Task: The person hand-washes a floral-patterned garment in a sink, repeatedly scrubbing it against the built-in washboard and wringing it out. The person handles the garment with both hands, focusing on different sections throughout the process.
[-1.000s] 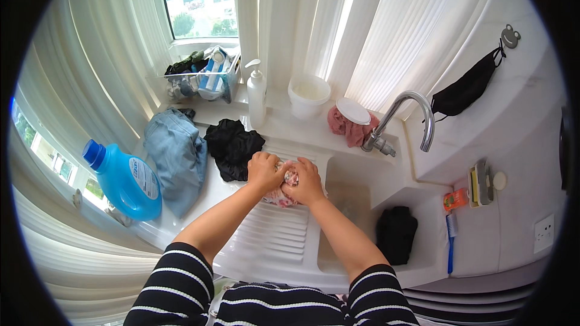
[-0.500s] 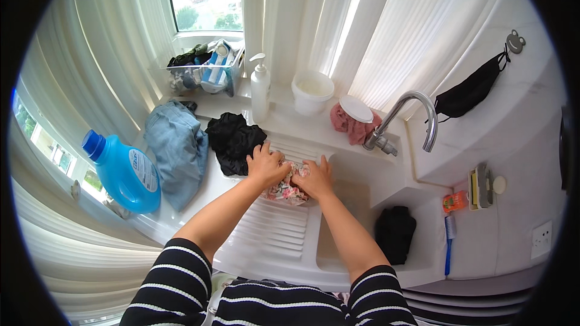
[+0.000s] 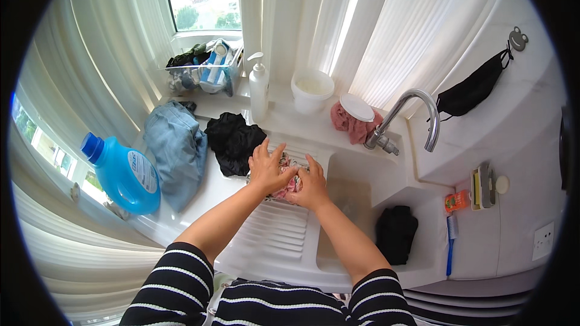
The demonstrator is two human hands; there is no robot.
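Observation:
A wet-looking floral cloth (image 3: 280, 193) in pink, white and green lies bunched on the ribbed white washboard (image 3: 272, 229) beside the sink. Over its left part rests my left hand (image 3: 266, 168), with the fingers stretched and spread apart. My right hand (image 3: 312, 186) grips the right part of the cloth, thumb and fingers curled around it. Both hands hide much of the cloth. Just behind my left hand sits a crumpled black garment (image 3: 232, 143).
Light blue denim (image 3: 175, 151) and a blue detergent bottle (image 3: 133, 175) are at left. A pump bottle (image 3: 259, 93), white tub (image 3: 312, 90) and pink cloth (image 3: 350, 127) line the back. Right of me are the sink (image 3: 347, 205), faucet (image 3: 432, 115), folded black cloth (image 3: 396, 235) and blue brush (image 3: 451, 244).
My hands have come closer together over the floral cloth. The left fingers have spread and stretched, while the right hand has shifted slightly toward me and left. Other objects have stayed put.

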